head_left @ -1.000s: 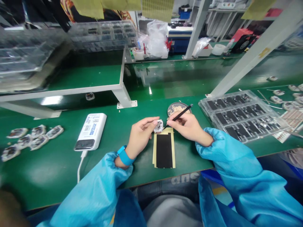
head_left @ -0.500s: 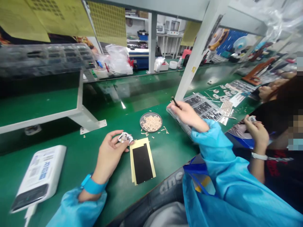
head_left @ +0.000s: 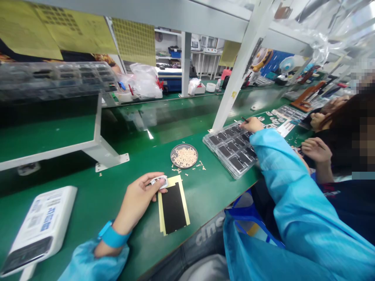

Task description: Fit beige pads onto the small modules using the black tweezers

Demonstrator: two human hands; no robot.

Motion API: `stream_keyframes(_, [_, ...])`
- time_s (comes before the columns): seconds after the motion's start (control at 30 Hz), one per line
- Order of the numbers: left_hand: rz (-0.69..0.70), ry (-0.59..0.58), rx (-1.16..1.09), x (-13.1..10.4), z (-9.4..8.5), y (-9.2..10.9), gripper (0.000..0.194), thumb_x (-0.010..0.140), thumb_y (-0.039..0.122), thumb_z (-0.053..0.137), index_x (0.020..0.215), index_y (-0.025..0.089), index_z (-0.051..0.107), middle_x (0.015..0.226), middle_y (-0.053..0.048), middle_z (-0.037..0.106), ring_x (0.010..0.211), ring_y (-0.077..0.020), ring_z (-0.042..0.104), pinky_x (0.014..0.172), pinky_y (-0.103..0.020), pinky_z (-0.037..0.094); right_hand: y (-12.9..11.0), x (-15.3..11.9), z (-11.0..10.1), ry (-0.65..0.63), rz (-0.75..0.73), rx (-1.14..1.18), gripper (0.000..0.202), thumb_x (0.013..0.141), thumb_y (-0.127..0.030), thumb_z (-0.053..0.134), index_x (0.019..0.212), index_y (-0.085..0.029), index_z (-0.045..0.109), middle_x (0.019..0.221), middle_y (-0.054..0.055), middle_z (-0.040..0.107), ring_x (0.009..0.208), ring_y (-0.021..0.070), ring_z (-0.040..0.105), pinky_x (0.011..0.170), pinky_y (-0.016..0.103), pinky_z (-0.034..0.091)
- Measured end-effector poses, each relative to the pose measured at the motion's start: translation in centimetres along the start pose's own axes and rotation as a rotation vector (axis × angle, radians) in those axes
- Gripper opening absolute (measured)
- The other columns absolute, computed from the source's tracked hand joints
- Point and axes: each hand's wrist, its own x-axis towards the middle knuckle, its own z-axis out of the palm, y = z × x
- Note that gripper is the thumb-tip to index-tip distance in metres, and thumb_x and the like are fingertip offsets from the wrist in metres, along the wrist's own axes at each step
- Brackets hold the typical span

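My left hand [head_left: 140,197] pinches a small white plastic part [head_left: 159,182] with dark detail inside, just above the top edge of a black sheet on yellow backing [head_left: 175,207]. A slim black tool [head_left: 244,119], its kind unclear, pokes out of my closed right hand [head_left: 253,125]. That hand is over the far right side of a clear compartment tray [head_left: 227,146] holding black rectangular pieces. Between the hands, a round dish [head_left: 184,156] is heaped with tiny beige pieces, and several lie loose beside it.
A white power bank [head_left: 39,230] with a cable lies at left, near a raised white-framed shelf [head_left: 95,136]. A slanted white post [head_left: 234,89] stands behind the tray. At right, a co-worker's hand [head_left: 316,150] is close to my right sleeve; white parts [head_left: 274,120] lie beyond.
My right hand has moved right and away from me, over the tray's far side, with the slim tool. The left hand still holds the white part, now tilted differently. The view has shifted slightly.
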Motion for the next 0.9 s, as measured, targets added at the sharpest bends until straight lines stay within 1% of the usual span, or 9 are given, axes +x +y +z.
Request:
stream_keyframes(0.17, [-0.009,0.002,0.026,-0.3,0.3,0.3,0.066,0.077,0.059,0.077,0.120,0.010,0.065,0.096,-0.013,0.071,0.075,-0.0172,0.069,0.047,-0.017,0.035,-0.2,-0.8,-0.7,0.068,-0.038,0.013,0.023,0.076,-0.028,0.076,0.091,-0.011,0.071,0.088,0.012,0.067,0.083,0.0213,0.060,0.082,0.032,0.045])
stream_keyframes(0.3, [-0.004,-0.019,0.013,-0.8,0.7,0.7,0.062,0.076,0.057,0.078,0.115,0.009,0.068,0.092,-0.011,0.071,0.065,-0.0124,0.064,0.048,-0.017,0.038,-3.1,-5.2,-1.4,0.139,-0.142,0.121,0.029,0.086,-0.040,0.068,0.093,-0.012,0.067,0.089,0.011,0.068,0.079,0.0171,0.059,0.073,0.028,0.043])
stream_keyframes(0.33, [-0.004,-0.025,0.003,-1.0,0.9,0.9,0.060,0.076,0.056,0.079,0.112,0.009,0.069,0.090,-0.011,0.071,0.065,-0.0118,0.064,0.050,-0.017,0.041,-4.5,-7.2,-1.4,0.105,-0.201,0.188,0.031,0.087,-0.043,0.066,0.091,-0.013,0.065,0.086,0.009,0.068,0.073,0.0147,0.059,0.068,0.026,0.043])
stream_keyframes(0.37, [-0.007,-0.033,-0.010,-1.1,1.1,1.0,0.058,0.076,0.057,0.079,0.107,0.008,0.070,0.087,-0.010,0.071,0.065,-0.0115,0.063,0.052,-0.017,0.044,-6.1,-9.4,-1.5,0.021,-0.278,0.386,0.031,0.087,-0.043,0.066,0.090,-0.012,0.063,0.085,0.009,0.068,0.070,0.0138,0.059,0.064,0.025,0.042])
stream_keyframes(0.43, [-0.012,-0.057,-0.041,-1.4,1.4,1.3,0.055,0.076,0.058,0.078,0.097,0.008,0.071,0.081,-0.009,0.069,0.064,-0.0112,0.061,0.054,-0.018,0.048,-9.8,-14.3,-1.3,-0.205,-0.424,0.696,0.031,0.085,-0.043,0.069,0.089,-0.013,0.062,0.085,0.009,0.069,0.071,0.0141,0.063,0.066,0.025,0.047])
stream_keyframes(0.53, [0.003,-0.105,-0.079,-1.8,1.7,1.5,0.056,0.078,0.060,0.076,0.092,0.007,0.071,0.074,-0.007,0.066,0.060,-0.0103,0.058,0.052,-0.018,0.050,-15.4,-21.1,-0.5,-0.467,-0.651,0.833,0.033,0.080,-0.042,0.075,0.087,-0.012,0.065,0.076,0.006,0.067,0.068,0.0126,0.062,0.066,0.024,0.049])
stream_keyframes(0.63, [0.031,-0.161,-0.139,-2.0,1.7,1.4,0.054,0.079,0.057,0.076,0.104,0.009,0.070,0.084,-0.007,0.069,0.066,-0.0122,0.062,0.054,-0.020,0.053,-19.5,-25.6,1.6,-0.699,-0.852,0.908,0.034,0.082,-0.043,0.075,0.086,-0.010,0.069,0.081,0.006,0.068,0.074,0.0127,0.062,0.068,0.023,0.048])
stream_keyframes(0.73, [0.059,-0.186,-0.186,-1.9,1.7,1.0,0.049,0.081,0.053,0.076,0.103,0.009,0.070,0.082,-0.006,0.069,0.065,-0.0125,0.063,0.054,-0.021,0.053,-21.2,-27.9,4.2,-0.767,-0.965,0.925,0.036,0.087,-0.045,0.070,0.090,-0.010,0.074,0.084,0.005,0.068,0.078,0.0127,0.061,0.069,0.023,0.047])
stream_keyframes(0.9, [0.099,-0.125,-0.146,-1.6,1.8,0.5,0.043,0.085,0.051,0.073,0.082,0.008,0.070,0.070,-0.005,0.065,0.058,-0.0093,0.059,0.053,-0.017,0.049,-20.3,-28.8,6.6,-0.858,-0.728,1.082,0.046,0.095,-0.048,0.060,0.119,-0.010,0.070,0.086,0.005,0.067,0.075,0.0099,0.060,0.072,0.022,0.048])
